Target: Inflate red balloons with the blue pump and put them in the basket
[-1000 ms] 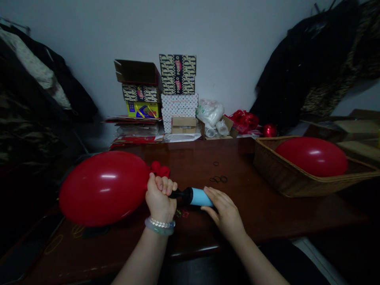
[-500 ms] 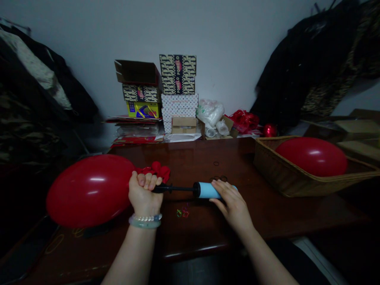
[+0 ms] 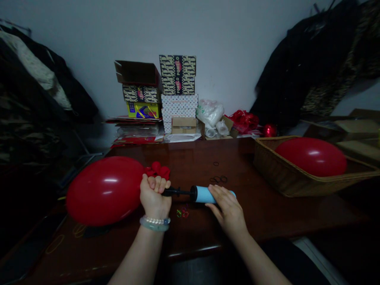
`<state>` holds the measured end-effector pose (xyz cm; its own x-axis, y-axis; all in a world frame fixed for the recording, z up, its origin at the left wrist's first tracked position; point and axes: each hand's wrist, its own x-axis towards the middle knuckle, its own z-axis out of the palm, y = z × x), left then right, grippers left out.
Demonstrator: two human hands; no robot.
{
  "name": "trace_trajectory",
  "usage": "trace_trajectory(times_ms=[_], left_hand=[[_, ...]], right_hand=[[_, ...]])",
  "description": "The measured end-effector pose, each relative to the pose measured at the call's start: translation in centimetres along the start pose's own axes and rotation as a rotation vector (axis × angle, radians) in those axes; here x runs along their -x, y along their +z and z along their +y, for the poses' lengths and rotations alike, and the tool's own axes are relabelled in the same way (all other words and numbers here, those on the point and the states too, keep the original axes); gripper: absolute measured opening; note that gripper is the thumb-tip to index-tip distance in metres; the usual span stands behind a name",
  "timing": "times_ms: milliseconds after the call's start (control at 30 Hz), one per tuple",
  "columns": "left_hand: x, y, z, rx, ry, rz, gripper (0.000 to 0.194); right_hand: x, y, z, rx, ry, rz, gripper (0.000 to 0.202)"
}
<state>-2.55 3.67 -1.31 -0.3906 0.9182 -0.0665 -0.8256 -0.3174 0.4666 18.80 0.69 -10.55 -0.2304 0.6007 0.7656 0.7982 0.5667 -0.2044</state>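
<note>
A balloon pump (image 3: 204,194) with a light blue barrel and black fittings lies level above the table, its rod partly showing. My left hand (image 3: 154,194) is closed in a fist round the pump's black left end. Against that fist rests a large inflated red balloon (image 3: 105,190); its neck is hidden by the hand. My right hand (image 3: 228,209) is wrapped over the blue barrel, thumb below. Just behind the left fist is a pile of uninflated red balloons (image 3: 160,170).
A wicker basket (image 3: 273,170) with another red balloon (image 3: 311,156) stands at right. Black rubber bands (image 3: 219,179) and small coloured bands (image 3: 182,213) lie on the brown table (image 3: 190,154). Stacked boxes (image 3: 178,75) line the wall; coats hang on both sides.
My left hand has moved right towards the barrel, and the inflated balloon has come along with it. Less of the pump's rod shows. My right hand has shifted slightly left and down.
</note>
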Motion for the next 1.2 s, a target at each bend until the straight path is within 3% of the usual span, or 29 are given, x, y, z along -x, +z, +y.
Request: trace_trajectory(times_ms=[300, 600, 900, 1200], left_hand=[[1.1, -0.1, -2.2, -0.066, -0.032, -0.031, 0.045], [0.2, 0.4, -0.4, -0.074, -0.016, -0.025, 0.047], [-1.1, 0.2, 2.4, -0.018, 0.036, -0.02, 0.045], [-0.7, 0.3, 1.6, -0.004, 0.025, -0.026, 0.045]], right_hand=[[0.2, 0.7, -1.9, -0.031, 0.001, -0.004, 0.053], [-0.2, 0.9, -1.1, -0.015, -0.01, -0.087, 0.05], [-0.3, 0.0, 1.1, 0.029, -0.017, -0.048, 0.049], [0.0, -0.1, 0.4, 0.014, -0.011, 0.018, 0.048]])
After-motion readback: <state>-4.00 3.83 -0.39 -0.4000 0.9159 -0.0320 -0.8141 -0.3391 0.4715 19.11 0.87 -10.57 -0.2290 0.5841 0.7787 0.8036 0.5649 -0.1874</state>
